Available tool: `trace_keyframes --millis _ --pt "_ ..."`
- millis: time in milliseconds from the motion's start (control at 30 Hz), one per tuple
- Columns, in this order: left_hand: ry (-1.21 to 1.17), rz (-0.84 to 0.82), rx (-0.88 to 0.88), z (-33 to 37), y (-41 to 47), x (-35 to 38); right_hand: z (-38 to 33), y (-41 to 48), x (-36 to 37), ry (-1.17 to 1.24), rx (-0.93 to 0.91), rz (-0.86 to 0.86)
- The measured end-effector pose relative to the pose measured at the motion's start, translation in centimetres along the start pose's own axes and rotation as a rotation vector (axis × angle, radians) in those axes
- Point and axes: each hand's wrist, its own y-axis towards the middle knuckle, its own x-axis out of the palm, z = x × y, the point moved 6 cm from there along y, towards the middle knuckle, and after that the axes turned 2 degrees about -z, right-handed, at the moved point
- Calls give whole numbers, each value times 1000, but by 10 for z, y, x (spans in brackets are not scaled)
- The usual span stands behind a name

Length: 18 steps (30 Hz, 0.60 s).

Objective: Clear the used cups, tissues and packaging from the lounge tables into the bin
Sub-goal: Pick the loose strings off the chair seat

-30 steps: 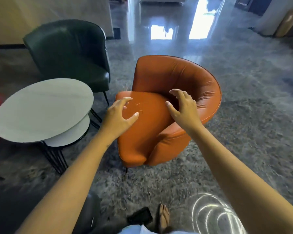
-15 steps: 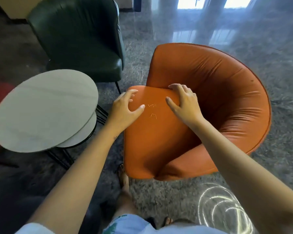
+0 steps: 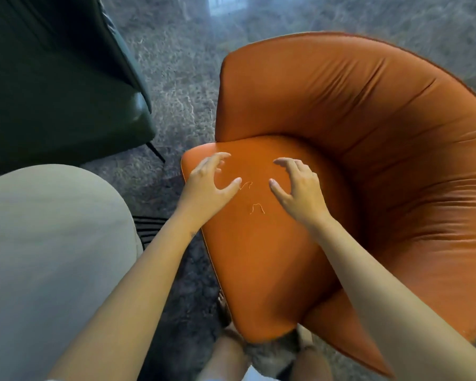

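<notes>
Two bare hands of mine are over the seat cushion point(image 3: 259, 243) of the orange leather armchair point(image 3: 368, 133). My left hand point(image 3: 208, 185) sits at the cushion's far left corner, fingers curled and spread, thumb out toward the middle; it grips nothing. My right hand point(image 3: 300, 188) is beside it, well apart, fingers likewise arched and spread, empty. Whether the fingertips touch the leather I cannot tell. Between the two thumbs lies one short pale thread point(image 3: 245, 185); a second thread point(image 3: 257, 208) lies just nearer me on the same cushion. No cup, tissue or packaging shows on the pale round table top point(image 3: 52, 243) at my left. A dark green chair point(image 3: 52, 78) stands beyond that table. Grey mottled floor point(image 3: 182, 78) lies between the two chairs. My knees show at the bottom edge, against the cushion's front.
</notes>
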Motion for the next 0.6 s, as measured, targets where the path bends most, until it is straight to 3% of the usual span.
trace_keyframes --millis 300,600 --pt "-57 -92 -44 -85 69 88 75 47 96 13 71 -72" --pt "-78 -157 -234 -185 98 202 167 52 212 51 159 -192"
